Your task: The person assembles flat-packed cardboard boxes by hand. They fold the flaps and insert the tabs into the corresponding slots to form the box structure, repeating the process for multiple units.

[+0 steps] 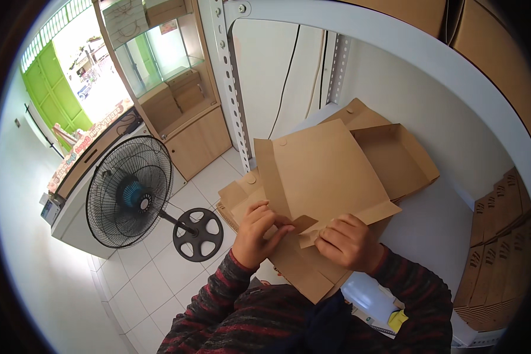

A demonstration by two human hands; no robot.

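Note:
A brown cardboard box blank (330, 168), partly folded, lies in front of me with its side flaps bent up. My left hand (258, 233) is closed on its near left corner, thumb and fingers pinching a small flap. Just to the right, my right hand (349, 242) has its fingers curled round the near edge of the same blank. Behind it to the right sits a folded open cardboard box (395, 156). More flat cardboard (242, 192) shows underneath at the left.
A standing fan (137, 194) is on the tiled floor at the left, before a wooden glass cabinet (177, 94). A white metal shelf post (233, 88) rises beyond the cardboard. Stacked printed boxes (495, 253) line the right side. A yellow item (397, 320) lies near my right forearm.

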